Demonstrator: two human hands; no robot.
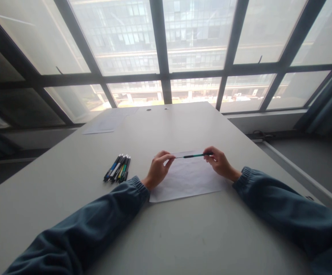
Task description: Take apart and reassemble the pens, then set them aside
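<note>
Over a white sheet of paper (189,183), my right hand (219,163) pinches a green and black pen (196,155) by its right end. The pen lies nearly level, pointing left. My left hand (158,169) is closed in a pinch on a thin dark pen refill (179,157), which runs in line with the pen's left end. Whether the refill's other end sits inside the barrel or only meets it is too small to tell. Left of my left hand, a bunch of several pens (117,169) in black, blue, white, yellow and green lies side by side.
The white table (68,206) stretches away toward large windows (194,34). Farther back on its left lie more paper sheets (103,121). Two small dark round spots (149,110) show near the far edge. A cable (261,134) lies beyond the table's right side.
</note>
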